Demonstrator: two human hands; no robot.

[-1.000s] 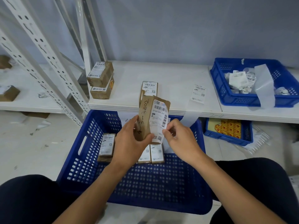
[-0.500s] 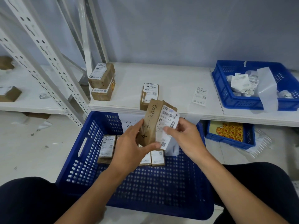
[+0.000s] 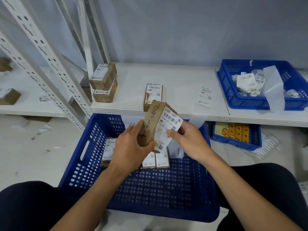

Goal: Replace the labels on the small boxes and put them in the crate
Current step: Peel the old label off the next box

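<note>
Fingers (image 3: 172,132) pinching label (image 3: 168,124), left hand (image 3: 131,148) gripping box (image 3: 150,120)

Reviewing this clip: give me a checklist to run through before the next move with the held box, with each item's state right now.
1. Box held securely: ok, the left hand grips the box.
2. Label gripped: ok, the right hand pinches the label at its edge.
3. Label flat on box: not ok, its right side stands off the box.
4. Old or new label: cannot tell.
5. Room in crate: ok, boxes lie only in its far half.
6. Spare label ready: ok, it lies on the shelf.
</note>
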